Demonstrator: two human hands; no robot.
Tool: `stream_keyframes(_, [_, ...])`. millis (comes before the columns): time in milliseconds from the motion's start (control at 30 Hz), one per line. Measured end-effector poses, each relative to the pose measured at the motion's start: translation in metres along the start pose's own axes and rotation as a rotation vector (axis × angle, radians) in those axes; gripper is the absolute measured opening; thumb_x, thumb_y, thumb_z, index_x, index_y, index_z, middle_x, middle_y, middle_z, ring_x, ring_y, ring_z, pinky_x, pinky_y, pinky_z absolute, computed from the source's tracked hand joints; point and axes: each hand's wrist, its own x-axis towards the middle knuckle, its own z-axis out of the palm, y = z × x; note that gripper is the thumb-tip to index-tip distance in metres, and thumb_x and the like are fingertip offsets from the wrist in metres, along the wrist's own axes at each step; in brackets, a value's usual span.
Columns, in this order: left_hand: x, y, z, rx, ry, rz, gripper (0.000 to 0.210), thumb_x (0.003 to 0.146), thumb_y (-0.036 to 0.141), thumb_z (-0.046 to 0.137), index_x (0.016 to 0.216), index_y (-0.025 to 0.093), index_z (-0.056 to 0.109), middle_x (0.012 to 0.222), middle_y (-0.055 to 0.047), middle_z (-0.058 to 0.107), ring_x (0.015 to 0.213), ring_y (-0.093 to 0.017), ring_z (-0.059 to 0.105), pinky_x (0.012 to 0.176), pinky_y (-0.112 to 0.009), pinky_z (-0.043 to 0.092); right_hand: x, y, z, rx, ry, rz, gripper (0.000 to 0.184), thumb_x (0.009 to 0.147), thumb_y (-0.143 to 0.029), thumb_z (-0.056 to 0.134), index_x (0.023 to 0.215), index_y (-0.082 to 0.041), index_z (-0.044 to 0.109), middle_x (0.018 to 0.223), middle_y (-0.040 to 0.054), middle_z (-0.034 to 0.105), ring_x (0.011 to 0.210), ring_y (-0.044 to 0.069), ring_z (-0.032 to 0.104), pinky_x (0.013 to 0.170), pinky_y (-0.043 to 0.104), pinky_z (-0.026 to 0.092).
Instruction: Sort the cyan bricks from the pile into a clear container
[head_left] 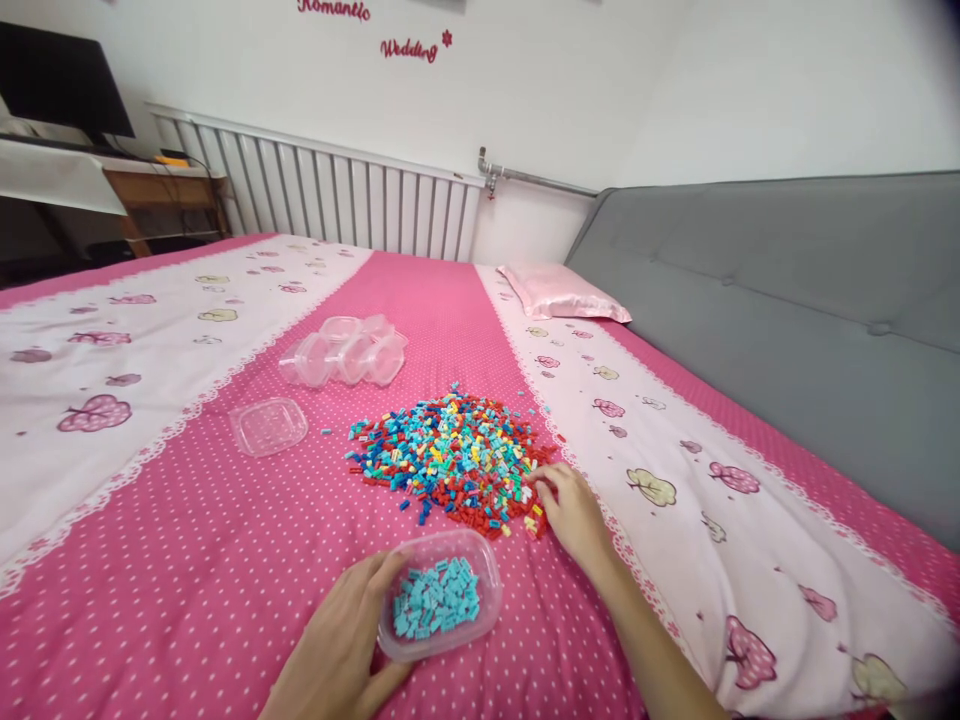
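Observation:
My left hand grips the left side of a clear plastic container, thumb below and fingers along the rim. Inside lie many light-blue toy building bricks, all of a similar colour. Beyond the container spreads a heap of mixed building bricks in red, blue, yellow, green and light blue. At the heap's right edge, my right hand has its thumb and forefinger brought together among the bricks. Whatever sits between those fingertips is too small to make out.
Left of the heap, a clear lid lies on the pink dotted bedspread. Several clear containers stand grouped behind it. Farther off are a pink pillow, a grey headboard, a radiator and a desk with a monitor.

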Motion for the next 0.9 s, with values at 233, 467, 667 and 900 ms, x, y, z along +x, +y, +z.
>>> stream_keyframes(233, [-0.001, -0.001, 0.000, -0.005, -0.018, -0.002, 0.067, 0.086, 0.040, 0.068, 0.144, 0.023, 0.040, 0.131, -0.011, 0.066, 0.114, -0.029, 0.068, 0.096, -0.039, 0.058, -0.007, -0.022, 0.011, -0.015, -0.072, -0.100, 0.020, 0.092, -0.017, 0.056, 0.101, -0.023, 0.073, 0.104, 0.0080, 0.062, 0.104, 0.026, 0.055, 0.094, 0.042, 0.045])
stream_keyframes(467, [-0.002, -0.001, 0.001, -0.024, -0.023, -0.011, 0.068, 0.085, 0.038, 0.068, 0.145, 0.025, 0.039, 0.132, -0.010, 0.066, 0.115, -0.029, 0.067, 0.098, -0.038, 0.057, -0.010, -0.024, 0.012, -0.084, -0.086, -0.070, 0.021, 0.092, -0.014, 0.055, 0.102, -0.019, 0.073, 0.104, 0.0099, 0.061, 0.104, 0.028, 0.052, 0.095, 0.046, 0.045])
stream_keyframes(667, [0.000, 0.001, -0.001, -0.053, -0.033, -0.030, 0.069, 0.085, 0.035, 0.068, 0.146, 0.028, 0.037, 0.130, -0.009, 0.067, 0.114, -0.029, 0.068, 0.097, -0.038, 0.057, -0.011, -0.031, 0.006, -0.061, -0.102, -0.178, 0.028, 0.092, -0.009, 0.052, 0.095, -0.026, 0.075, 0.105, 0.0076, 0.063, 0.105, 0.026, 0.052, 0.094, 0.044, 0.046])
stream_keyframes(900, [-0.002, 0.001, 0.000, -0.042, -0.032, -0.027, 0.069, 0.085, 0.035, 0.069, 0.145, 0.027, 0.037, 0.131, -0.009, 0.066, 0.114, -0.029, 0.068, 0.097, -0.038, 0.057, -0.014, -0.031, 0.004, -0.145, -0.144, -0.203, 0.014, 0.087, -0.013, 0.066, 0.091, -0.024, 0.073, 0.107, 0.0076, 0.065, 0.106, 0.028, 0.054, 0.092, 0.045, 0.047])
